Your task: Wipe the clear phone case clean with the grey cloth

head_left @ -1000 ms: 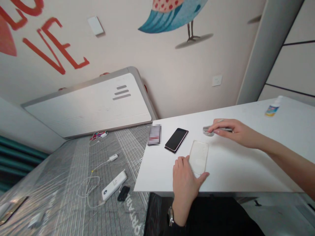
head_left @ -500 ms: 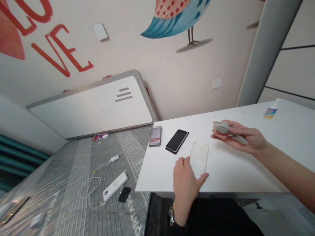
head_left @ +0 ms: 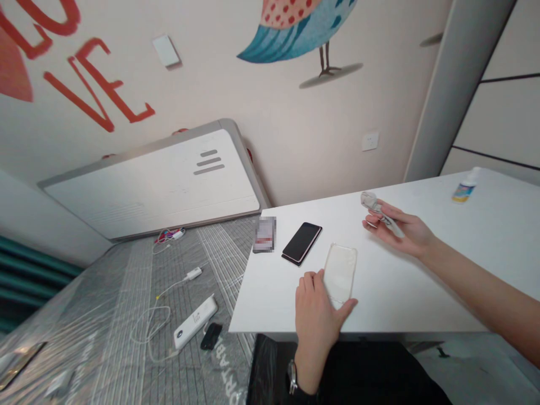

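A clear phone case [head_left: 341,271] lies flat on the white table [head_left: 405,298]. My left hand [head_left: 316,309] grips its near end, fingers along the left edge and thumb at the lower right corner. Raised over the table, my right hand [head_left: 399,225] is closed around a crumpled greyish cloth [head_left: 386,219], whose bunched end sticks out past the fingertips. A dark-screened phone [head_left: 302,243] rests to the left of the case, apart from both hands. Beyond it, at the table's left edge, is a flat item with a blurred-out face [head_left: 264,234].
A white spray-type bottle [head_left: 464,187] stands at the table's far right. Left of the table, a plastic-covered bed [head_left: 139,270] bears a white power bank [head_left: 196,323], a small black object [head_left: 211,336] and white cables. Behind are a white headboard [head_left: 160,185] and a painted wall.
My right hand has shifted slightly left and turned, so the cloth's bunched end now sits higher. My left hand and the phone case have stayed together on the table. The view has shifted slightly.
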A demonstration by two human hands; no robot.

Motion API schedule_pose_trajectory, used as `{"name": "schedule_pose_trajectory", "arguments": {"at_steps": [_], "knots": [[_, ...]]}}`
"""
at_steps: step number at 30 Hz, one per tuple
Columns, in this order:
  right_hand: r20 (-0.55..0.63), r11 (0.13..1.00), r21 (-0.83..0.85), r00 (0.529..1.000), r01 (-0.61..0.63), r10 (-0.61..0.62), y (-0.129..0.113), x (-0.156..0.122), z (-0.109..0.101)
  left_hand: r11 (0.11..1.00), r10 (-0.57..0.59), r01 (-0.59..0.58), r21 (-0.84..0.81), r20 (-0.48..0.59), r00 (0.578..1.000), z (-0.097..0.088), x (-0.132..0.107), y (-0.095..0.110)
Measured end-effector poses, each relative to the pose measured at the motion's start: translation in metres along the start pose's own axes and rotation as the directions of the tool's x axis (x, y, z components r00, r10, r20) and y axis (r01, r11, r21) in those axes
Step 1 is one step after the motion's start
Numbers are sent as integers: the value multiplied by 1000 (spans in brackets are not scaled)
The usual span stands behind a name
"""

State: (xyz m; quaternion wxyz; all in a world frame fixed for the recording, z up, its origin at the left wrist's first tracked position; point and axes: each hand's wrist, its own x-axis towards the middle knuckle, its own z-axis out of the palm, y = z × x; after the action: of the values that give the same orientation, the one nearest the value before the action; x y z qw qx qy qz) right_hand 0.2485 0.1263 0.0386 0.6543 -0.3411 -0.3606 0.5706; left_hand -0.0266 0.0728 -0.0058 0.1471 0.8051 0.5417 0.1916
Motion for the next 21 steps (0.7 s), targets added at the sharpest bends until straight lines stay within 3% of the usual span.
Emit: {"name": "schedule_pose_trajectory", "arguments": {"at_steps": [6, 11, 12, 14, 16, 17, 21], "knots": [[-67, 969, -242, 995, 58, -77, 30, 12, -28, 1000, 5, -5, 3, 4, 1000, -2, 0, 1], [133, 834, -545, 991, 89, -19, 43, -7, -6, 1000, 6, -6, 18, -10, 1000, 0, -1, 1], [221, 748, -649, 975, 142, 6, 46, -13, 1, 1000, 12, -11, 19, -16, 1000, 1, -1, 1], [389, 435, -837, 920, 330, 51, 53, -21, 13, 999, 24, -24, 26, -30, 999, 1, -2, 0], [477, 86, -878, 876, 470, 79, 60, -24, 20, 999, 33, -32, 35, -40, 999, 2, -2, 0], [485, -19, -873, 871, 488, 74, 63, -22, 21, 999, 37, -35, 40, -43, 998, 2, -2, 0], [465, -104, -879, 885, 466, 31, 71, -14, 18, 998, 43, -41, 41, -35, 998, 1, -1, 0]]}}
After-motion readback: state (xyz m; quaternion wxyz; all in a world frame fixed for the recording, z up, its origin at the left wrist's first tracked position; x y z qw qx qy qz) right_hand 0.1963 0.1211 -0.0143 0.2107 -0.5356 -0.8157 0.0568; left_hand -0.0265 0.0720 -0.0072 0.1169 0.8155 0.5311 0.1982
